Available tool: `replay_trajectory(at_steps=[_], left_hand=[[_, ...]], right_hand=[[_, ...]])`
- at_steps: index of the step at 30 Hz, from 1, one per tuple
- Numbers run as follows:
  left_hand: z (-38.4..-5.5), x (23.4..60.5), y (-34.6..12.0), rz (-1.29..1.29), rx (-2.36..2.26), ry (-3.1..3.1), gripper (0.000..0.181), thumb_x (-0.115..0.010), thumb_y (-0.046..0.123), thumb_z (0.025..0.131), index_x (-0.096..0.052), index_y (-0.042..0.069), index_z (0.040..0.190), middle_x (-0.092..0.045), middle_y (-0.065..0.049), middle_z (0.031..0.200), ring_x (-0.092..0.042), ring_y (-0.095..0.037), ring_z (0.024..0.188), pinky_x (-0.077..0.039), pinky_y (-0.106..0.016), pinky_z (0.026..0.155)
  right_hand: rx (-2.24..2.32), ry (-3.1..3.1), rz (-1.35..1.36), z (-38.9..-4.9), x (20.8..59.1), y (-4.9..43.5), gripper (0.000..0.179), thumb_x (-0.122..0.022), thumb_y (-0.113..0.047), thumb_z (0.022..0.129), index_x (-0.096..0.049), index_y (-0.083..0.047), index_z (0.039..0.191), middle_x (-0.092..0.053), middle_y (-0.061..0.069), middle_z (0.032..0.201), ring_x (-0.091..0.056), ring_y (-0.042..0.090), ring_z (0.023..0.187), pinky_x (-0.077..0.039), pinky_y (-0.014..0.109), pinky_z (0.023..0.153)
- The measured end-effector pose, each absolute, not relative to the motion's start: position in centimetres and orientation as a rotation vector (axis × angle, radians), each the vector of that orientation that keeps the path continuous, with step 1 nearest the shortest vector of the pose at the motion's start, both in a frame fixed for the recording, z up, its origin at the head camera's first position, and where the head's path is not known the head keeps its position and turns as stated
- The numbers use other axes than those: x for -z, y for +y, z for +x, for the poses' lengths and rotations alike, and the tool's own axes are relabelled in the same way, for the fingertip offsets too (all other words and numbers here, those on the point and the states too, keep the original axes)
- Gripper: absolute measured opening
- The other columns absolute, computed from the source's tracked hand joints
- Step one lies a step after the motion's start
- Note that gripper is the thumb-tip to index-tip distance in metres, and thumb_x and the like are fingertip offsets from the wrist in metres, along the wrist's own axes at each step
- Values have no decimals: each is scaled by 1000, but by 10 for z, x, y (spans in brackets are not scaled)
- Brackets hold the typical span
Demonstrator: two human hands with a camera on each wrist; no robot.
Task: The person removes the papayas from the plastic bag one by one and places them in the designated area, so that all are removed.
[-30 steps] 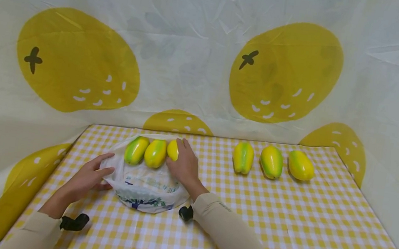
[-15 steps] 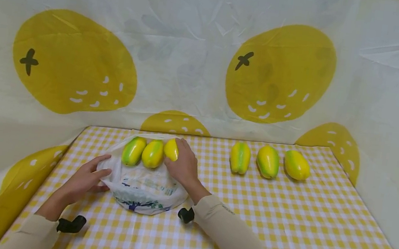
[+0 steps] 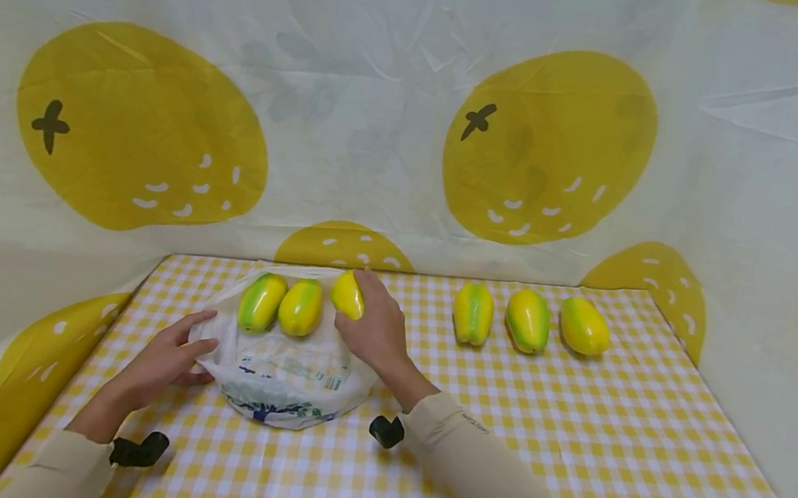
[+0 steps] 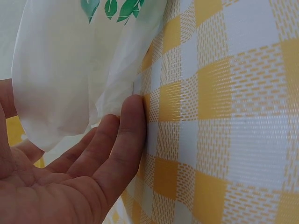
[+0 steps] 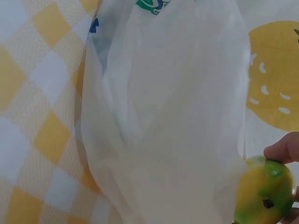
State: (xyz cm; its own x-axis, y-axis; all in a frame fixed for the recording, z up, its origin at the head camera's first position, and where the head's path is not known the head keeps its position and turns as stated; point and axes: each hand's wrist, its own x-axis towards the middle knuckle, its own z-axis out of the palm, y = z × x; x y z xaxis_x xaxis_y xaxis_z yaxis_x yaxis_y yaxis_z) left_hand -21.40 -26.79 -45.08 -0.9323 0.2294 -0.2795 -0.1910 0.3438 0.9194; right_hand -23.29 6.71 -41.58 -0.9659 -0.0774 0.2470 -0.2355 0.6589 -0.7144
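Note:
A white plastic bag [image 3: 286, 415] with a blue-green print lies with its mouth spread on the table. Two yellow-green papayas, a left one [image 3: 261, 303] and a right one [image 3: 300, 308], rest side by side within its opening. My left hand [image 3: 165, 357] holds the bag's left rim, which passes between the thumb and fingers in the left wrist view. At the bag's back right, my right hand [image 3: 379, 326] grips a third papaya [image 3: 348, 295], partly covered by the fingers. Its stem end shows beside the bag in the right wrist view.
Three more papayas stand in a row at the back right: a left one [image 3: 473, 314], a middle one [image 3: 528, 321] and a right one [image 3: 585, 326]. Beneath everything is a yellow-and-white checked tablecloth [image 3: 498, 414]. A fruit-printed curtain [image 3: 372, 111] hangs behind the table.
My right hand has shifted the gripped papaya slightly right and up, widening the gap to the two in the bag. My left hand stays on the rim. The head view has turned slightly right.

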Motion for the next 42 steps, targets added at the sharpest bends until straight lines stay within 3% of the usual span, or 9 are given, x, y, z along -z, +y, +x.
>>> replay_trajectory(at_steps=[6,16,33,42], left_hand=[[-212,452,-269,34,-1606,2259,75,-53,29,111,-9,12,169,-28,-29,165,-65,-5,107,-64,-38,89],[-212,450,-271,17,-1598,2267,76,-54,30,110,-9,11,169,-25,-28,166,-64,-3,106,-64,-37,89],[-212,449,-270,-4,-1562,2280,76,-54,31,110,-9,11,169,-21,-27,169,-63,-6,111,-64,-37,90],[-213,449,-267,9,-1582,2264,76,-54,29,110,-10,11,169,-21,-26,169,-64,-3,108,-64,-37,90]], right_hand=[[-1173,-2682,280,-228,410,79,68,-71,-21,95,-47,-13,158,-40,8,167,-49,39,145,-48,63,109],[-1183,-2664,250,-217,397,103,67,-72,-20,93,-50,-14,156,-43,7,166,-56,37,139,-56,52,93],[-1182,-2646,188,-201,383,149,70,-75,-22,92,-49,-12,156,-43,10,166,-44,35,150,-43,55,118],[-1146,-2634,187,-192,379,165,69,-76,-20,91,-50,-13,155,-44,12,165,-52,39,143,-53,54,101]])
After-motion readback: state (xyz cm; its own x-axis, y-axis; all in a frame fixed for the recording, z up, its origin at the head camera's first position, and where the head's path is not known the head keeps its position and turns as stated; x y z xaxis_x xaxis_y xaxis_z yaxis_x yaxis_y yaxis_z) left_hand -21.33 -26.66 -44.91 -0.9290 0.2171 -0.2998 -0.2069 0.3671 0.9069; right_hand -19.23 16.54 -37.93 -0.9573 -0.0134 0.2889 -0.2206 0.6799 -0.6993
